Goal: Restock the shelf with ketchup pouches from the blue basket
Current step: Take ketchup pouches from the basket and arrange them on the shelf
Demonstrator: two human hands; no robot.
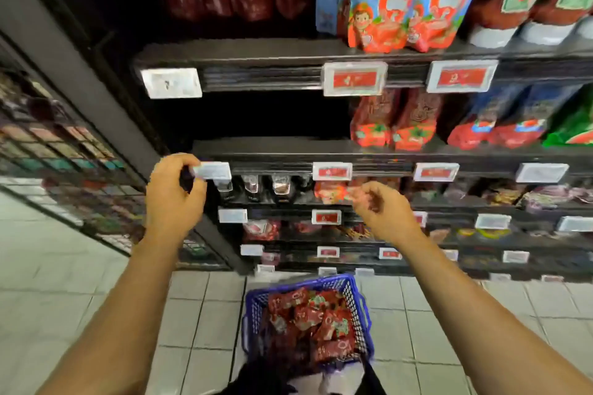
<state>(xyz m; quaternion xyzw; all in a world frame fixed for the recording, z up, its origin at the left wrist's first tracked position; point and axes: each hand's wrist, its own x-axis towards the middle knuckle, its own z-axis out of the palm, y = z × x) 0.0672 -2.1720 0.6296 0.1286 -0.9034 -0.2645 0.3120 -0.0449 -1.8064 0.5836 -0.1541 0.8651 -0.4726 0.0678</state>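
The blue basket [350, 286] stands on the tiled floor below me, filled with several red ketchup pouches [316, 319]. On the middle shelf [288, 151] more red ketchup pouches [396, 125] stand to the right of a dark empty gap. My left hand [175, 196] is raised to that shelf's front edge, and its fingers and thumb pinch the left end of a white price tag [214, 170]. My right hand [383, 212] hovers in front of the lower shelves with fingers loosely curled, holding nothing.
Blue and red pouches [401, 3] and bottles fill the top shelf. Lower shelves hold small jars [280, 186] and packets. A black wire rack [64, 170] stands at the left. Price tags line every shelf edge.
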